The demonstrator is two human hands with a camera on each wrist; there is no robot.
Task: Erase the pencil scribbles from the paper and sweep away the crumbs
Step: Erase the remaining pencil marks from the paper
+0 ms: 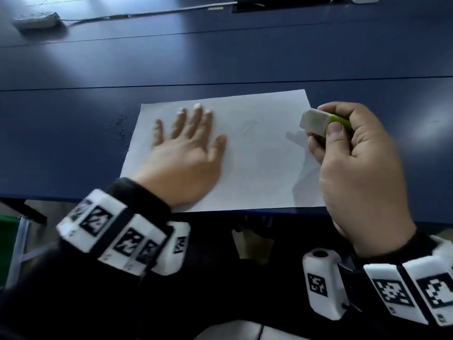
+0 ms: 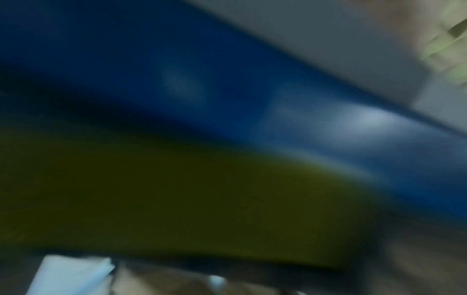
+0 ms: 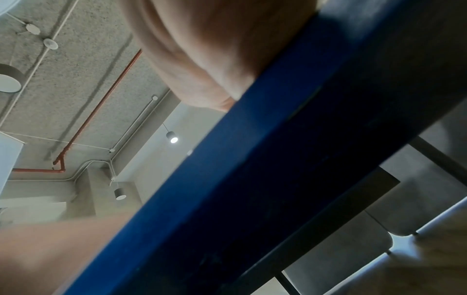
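Both hands are at the desk's near edge: the left hand (image 1: 186,153) lies flat, fingers spread, on the thin white paper (image 1: 257,168); the right hand (image 1: 355,163) grips a blocky white eraser (image 1: 316,122) in a green sleeve above the sheet's right edge. Faint pencil scribbles (image 1: 247,126) mark the middle. Dark crumbs (image 1: 120,126) speckle the smooth blue desk (image 1: 220,57) left of the sheet.

Head view dim and bluish; pale glare patches are seen on the counter (image 1: 245,57) at top left and far right; the left hand (image 1: 186,153) is smeared by motion blur; soft shadows are cast on the paper (image 1: 257,168) beside the right hand (image 1: 360,168); left wrist view almost wholly blurred; right wrist view sharper, lit by ceiling lamps (image 3: 173,138).
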